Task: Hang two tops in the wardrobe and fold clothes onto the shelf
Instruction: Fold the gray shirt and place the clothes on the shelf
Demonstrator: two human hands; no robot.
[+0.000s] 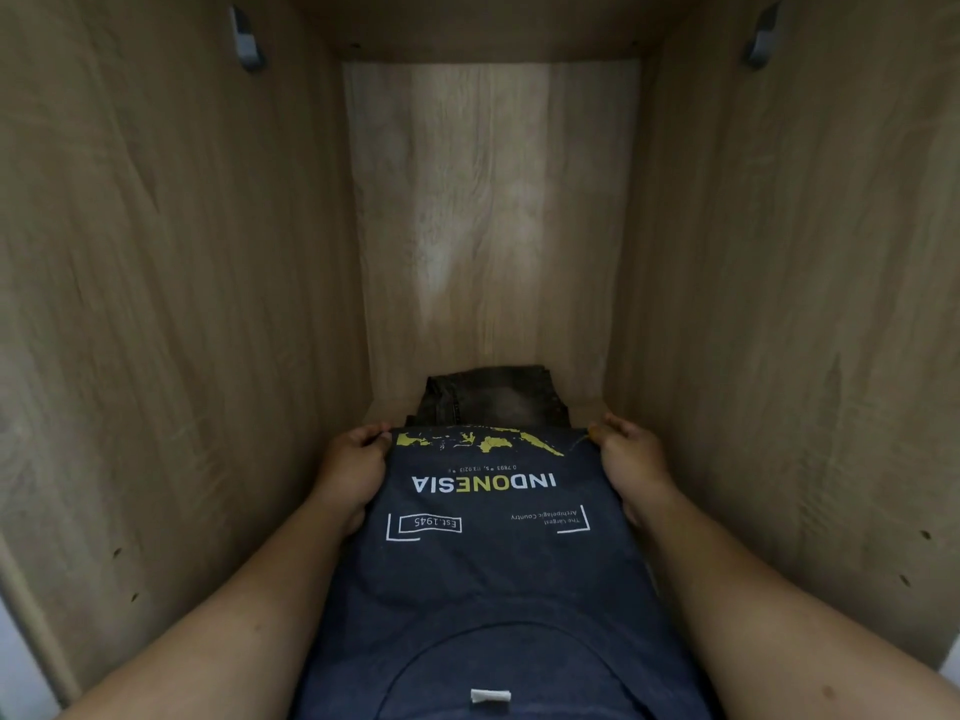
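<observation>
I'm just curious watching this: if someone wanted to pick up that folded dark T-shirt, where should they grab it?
Probably by its two long side edges, one hand from each side, as the left hand and right hand hold it now. The T-shirt is a long, limp fold; side grips near the far end should keep it flat above the jeans.

- Both bare forearms reach forward and slightly inward from the bottom corners of the view, roughly mirrored.
- Left hand (356,472): knuckles up, fingers curled over the far left corner of the navy T-shirt (493,553), gripping its edge.
- Right hand (631,467): knuckles up, fingers curled, pinching the far right corner.
- The hands sit level, well apart.
</observation>
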